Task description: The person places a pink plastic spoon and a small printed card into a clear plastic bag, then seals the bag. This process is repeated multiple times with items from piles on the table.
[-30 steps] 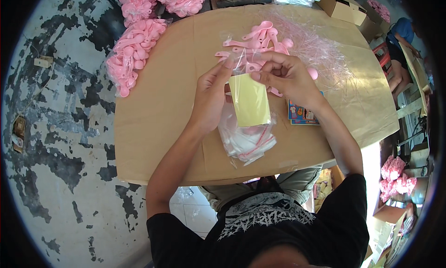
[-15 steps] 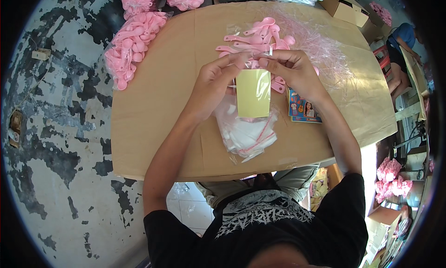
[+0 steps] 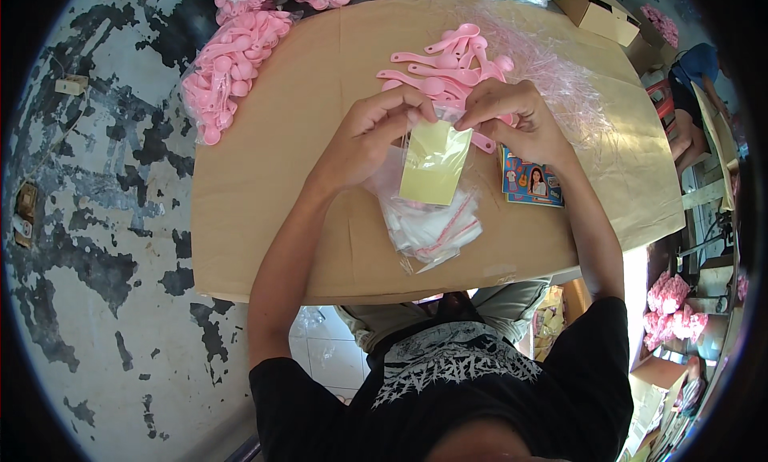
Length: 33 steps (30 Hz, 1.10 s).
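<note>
A pale yellow card (image 3: pixel 434 168) sits inside a clear plastic bag, tilted slightly, above the table in front of me. My left hand (image 3: pixel 374 134) pinches the bag's upper left corner between thumb and fingers. At the upper right corner, my right hand (image 3: pixel 522 124) closes thumb and fingertips on the bag's edge. Beneath it lies a stack of clear plastic bags (image 3: pixel 432 234) with a red line along their edges. Just beyond my hands is a pile of pink plastic spoons (image 3: pixel 448 62), partly hidden by my fingers. Colourful printed cards (image 3: pixel 534 184) lie beside my right wrist.
Thin clear plastic strips (image 3: pixel 552 78) spread over the brown-covered table (image 3: pixel 280 222) on the right. Bagged pink spoons (image 3: pixel 232 70) lie at its far left edge. A cardboard box (image 3: pixel 596 12) stands at the far right. Another person (image 3: pixel 694 94) sits beyond the right side.
The bag with the yellow card has tilted, its top leaning right. My fingers have spread further apart along its upper edge, the right hand shifting slightly right.
</note>
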### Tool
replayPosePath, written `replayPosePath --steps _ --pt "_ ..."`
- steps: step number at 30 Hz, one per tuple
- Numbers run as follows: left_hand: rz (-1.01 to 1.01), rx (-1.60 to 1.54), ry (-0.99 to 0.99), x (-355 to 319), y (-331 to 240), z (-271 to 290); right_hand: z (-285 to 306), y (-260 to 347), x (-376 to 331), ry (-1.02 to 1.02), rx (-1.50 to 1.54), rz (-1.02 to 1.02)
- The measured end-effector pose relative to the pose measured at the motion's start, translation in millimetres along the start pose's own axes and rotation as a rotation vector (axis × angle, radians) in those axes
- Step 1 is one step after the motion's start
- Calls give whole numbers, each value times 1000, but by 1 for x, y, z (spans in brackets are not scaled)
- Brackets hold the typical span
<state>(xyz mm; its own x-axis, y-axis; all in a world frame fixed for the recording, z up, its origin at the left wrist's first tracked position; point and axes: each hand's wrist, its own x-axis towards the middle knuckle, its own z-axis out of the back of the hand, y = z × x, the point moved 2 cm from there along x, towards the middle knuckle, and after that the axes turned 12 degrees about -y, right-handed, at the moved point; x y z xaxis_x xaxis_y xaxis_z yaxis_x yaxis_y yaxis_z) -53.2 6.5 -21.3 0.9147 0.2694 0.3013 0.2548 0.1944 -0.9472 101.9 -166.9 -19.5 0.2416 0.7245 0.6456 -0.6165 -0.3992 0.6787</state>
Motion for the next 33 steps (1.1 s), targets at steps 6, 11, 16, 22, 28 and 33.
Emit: replayPosePath --steps 6,11,16,22,28,33 --pt "-126 43 71 0 10 8 -4 11 6 28 -148 104" --pt "104 51 18 -1 6 -2 5 15 9 6 -299 178" --pt "-54 -15 64 -3 1 -7 -15 45 5 137 -203 -330" --pt "-187 -5 -14 0 -4 21 41 66 -14 70 -11 -392" --pt "120 338 -2 -24 -12 51 138 140 -111 317 -487 -853" --pt "-147 579 85 -34 -17 37 88 139 -89 65 -645 -469"
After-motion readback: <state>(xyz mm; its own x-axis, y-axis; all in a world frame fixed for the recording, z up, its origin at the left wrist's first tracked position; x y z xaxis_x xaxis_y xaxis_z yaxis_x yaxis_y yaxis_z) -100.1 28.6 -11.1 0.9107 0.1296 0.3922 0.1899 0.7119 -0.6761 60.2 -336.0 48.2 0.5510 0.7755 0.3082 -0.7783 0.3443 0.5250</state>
